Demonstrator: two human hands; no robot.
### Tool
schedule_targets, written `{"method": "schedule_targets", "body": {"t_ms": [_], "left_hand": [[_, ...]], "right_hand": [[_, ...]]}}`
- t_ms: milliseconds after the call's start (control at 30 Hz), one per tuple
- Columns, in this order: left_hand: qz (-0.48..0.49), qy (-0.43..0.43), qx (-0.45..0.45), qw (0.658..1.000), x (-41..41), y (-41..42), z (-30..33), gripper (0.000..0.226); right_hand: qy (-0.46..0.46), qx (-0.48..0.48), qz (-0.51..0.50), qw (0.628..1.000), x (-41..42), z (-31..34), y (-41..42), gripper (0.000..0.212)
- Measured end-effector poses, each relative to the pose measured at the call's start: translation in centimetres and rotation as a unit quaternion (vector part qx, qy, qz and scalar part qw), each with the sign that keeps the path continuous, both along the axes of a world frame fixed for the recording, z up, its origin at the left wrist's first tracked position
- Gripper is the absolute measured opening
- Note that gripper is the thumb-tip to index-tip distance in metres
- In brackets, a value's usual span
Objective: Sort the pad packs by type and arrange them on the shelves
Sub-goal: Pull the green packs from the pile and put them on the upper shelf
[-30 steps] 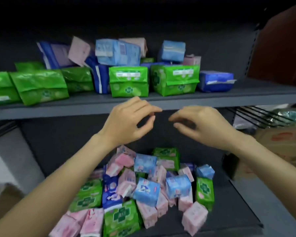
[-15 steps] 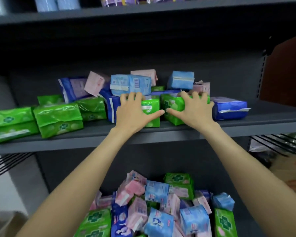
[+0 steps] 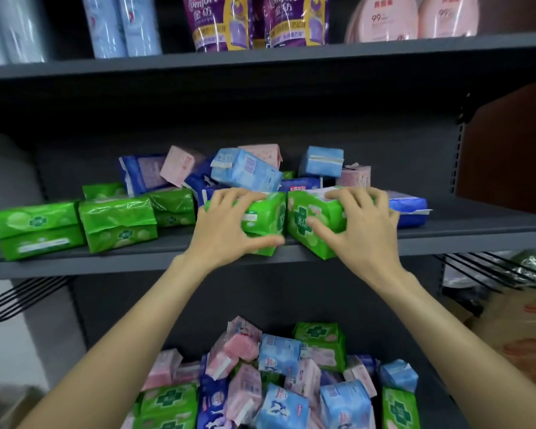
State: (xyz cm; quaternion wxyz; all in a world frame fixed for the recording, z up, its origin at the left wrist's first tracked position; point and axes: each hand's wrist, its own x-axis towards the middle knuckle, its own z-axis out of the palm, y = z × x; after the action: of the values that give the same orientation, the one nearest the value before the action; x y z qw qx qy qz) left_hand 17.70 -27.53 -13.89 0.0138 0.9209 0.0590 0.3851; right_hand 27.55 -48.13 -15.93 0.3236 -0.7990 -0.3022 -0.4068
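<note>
Grey middle shelf (image 3: 446,239), green pad packs (image 3: 118,222) along its front edge

Dark grey metal shelving (image 3: 446,226) with a grey back panel (image 3: 260,119), black wire racks (image 3: 489,267) sticking out both sides, brown board (image 3: 508,144) on the right, cardboard box (image 3: 520,329) lower right, pale wall (image 3: 0,342) left
</note>
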Motion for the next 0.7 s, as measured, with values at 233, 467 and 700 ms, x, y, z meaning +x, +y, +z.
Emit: {"method": "schedule_targets", "body": {"t_ms": [233, 467, 700], "left_hand": [[0.096, 0.054, 0.166, 0.980, -0.1, 0.5, -0.9, 0.122], [0.097, 0.045, 0.114, 0.988, 0.2, 0.1, -0.9, 0.100], [0.045, -0.032, 0.126, 0.990, -1.0, 1.0, -1.4, 0.083]], "right_hand": [[-0.099, -0.203, -0.092, 0.970, 0.4, -2.2, -0.9, 0.122], [-0.079, 0.047, 0.032, 0.995, -0.6, -2.0, -1.8, 0.077], [0.005, 0.127, 0.089, 0.988, -2.2, -1.6, -3.0, 0.081]]}}
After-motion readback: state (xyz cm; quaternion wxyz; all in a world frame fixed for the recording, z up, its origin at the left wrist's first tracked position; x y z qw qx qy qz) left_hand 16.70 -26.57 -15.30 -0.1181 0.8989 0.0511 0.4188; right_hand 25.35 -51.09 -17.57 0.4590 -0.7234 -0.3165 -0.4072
